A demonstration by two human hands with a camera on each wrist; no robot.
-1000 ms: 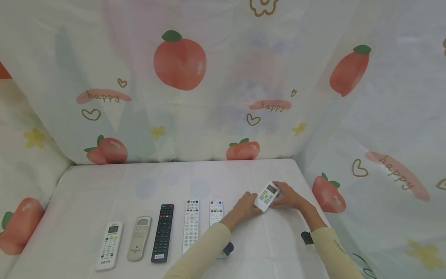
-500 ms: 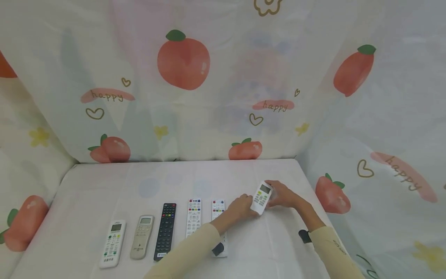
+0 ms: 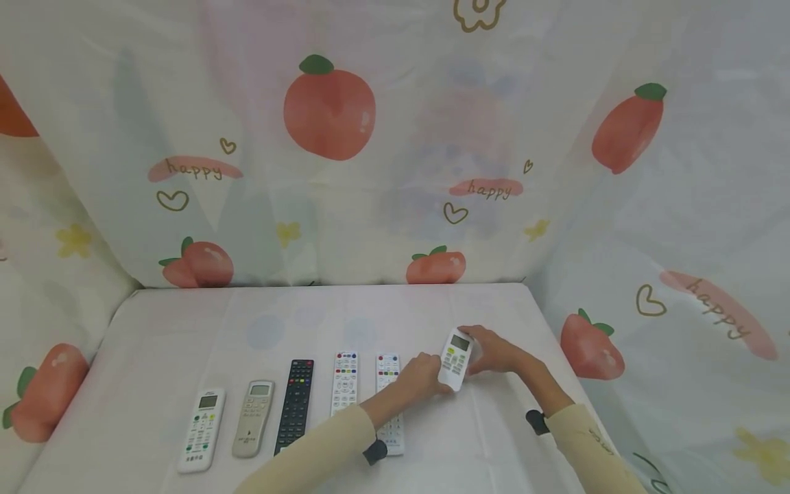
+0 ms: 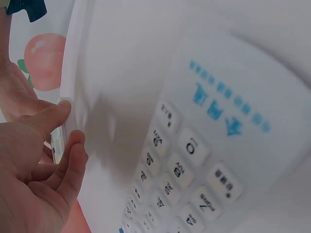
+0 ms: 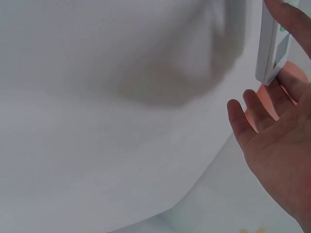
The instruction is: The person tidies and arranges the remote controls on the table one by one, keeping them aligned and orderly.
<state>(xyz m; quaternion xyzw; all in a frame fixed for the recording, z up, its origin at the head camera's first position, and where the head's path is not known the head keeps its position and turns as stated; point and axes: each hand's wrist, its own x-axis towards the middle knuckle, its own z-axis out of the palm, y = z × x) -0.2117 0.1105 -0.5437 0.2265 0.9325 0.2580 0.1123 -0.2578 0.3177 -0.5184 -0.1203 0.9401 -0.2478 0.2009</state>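
A white air-conditioner remote control [image 3: 456, 359] with a small grey screen is held raised over the white table [image 3: 494, 439], face up and slightly tilted. My left hand [image 3: 424, 377] pinches its lower left edge; in the left wrist view, thumb and fingers of the left hand [image 4: 43, 165] grip it edge-on. My right hand [image 3: 492, 350] holds the screen end from the upper right. In the right wrist view, a corner of the remote control [image 5: 267, 53] sits between thumb and fingers of the right hand [image 5: 282, 141], whose outer fingers are spread away from it.
In a row left of the hands lie a white remote [image 3: 201, 431], a beige remote [image 3: 252, 419], a black remote [image 3: 295, 405] and two white remotes [image 3: 344, 381] [image 3: 390, 429], partly covered by my left arm. A printed curtain [image 3: 370, 206] encloses the table's back and sides.
Both hands have brought the held remote control left and a little nearer, turning it more upright in the head view. The row of remotes keeps its arrangement; the head view has shifted slightly.
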